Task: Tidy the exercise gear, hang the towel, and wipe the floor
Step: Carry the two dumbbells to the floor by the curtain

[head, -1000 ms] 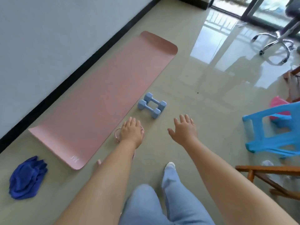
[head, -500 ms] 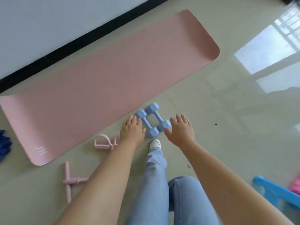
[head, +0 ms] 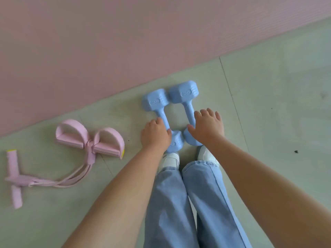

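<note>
Two light blue dumbbells lie side by side on the floor just ahead of my feet: the left dumbbell (head: 155, 102) and the right dumbbell (head: 186, 93). My left hand (head: 155, 134) hovers at the left one's handle, thumb against it, fingers bent down beside it and not closed round it. Over the right one's handle and near head is my right hand (head: 206, 126), fingers spread, gripping nothing. A pink exercise mat (head: 125, 42) lies flat across the top of the view. No towel is in view.
A pink pedal resistance band (head: 89, 138) lies on the floor to the left, its cords running to a pink handle bar (head: 14, 178). My white shoes (head: 171, 160) and blue jeans fill the lower middle. A small dark speck (head: 295, 151) sits on the pale floor tiles at right.
I have bent down closer, so the dumbbells and resistance band loom larger. Both hands have dropped from in front of the dumbbells onto their handles. The blue cloth and chairs are out of view.
</note>
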A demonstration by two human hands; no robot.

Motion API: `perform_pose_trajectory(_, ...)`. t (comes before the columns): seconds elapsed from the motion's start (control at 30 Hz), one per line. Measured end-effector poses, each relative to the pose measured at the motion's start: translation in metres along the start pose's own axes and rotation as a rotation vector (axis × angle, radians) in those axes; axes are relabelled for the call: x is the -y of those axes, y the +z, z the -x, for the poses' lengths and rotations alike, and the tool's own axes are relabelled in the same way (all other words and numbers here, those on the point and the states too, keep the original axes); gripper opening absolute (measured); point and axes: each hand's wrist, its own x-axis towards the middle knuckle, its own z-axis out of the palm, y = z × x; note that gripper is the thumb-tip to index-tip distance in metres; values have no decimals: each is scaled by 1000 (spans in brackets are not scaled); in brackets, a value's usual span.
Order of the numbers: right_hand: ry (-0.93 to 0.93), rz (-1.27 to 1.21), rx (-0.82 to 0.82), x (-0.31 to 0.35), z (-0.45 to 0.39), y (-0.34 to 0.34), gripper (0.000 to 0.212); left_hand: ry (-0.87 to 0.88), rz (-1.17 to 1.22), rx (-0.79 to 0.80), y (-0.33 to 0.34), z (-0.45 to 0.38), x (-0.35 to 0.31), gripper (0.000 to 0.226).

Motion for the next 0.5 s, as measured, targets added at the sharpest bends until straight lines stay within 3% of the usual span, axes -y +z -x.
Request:
perform_pose_trajectory(0.13,42,19,7,0,-78,63,61,-174,178,-25,64,-68,-8,60)
perform_pose_trajectory(0.2,98,-38,-24,-1,-101,84,57,-250,288,-70,85,-93,-9,67)
perform_pose_trajectory(0.33,127,-107,-88,-2,-127,101,39,-359,433,-136,105,-124,-11,59)
perform_pose_trajectory(0.5,147,-125,-74,-10,-123,93,39,-363,381,-129,101,-122,-9,47)
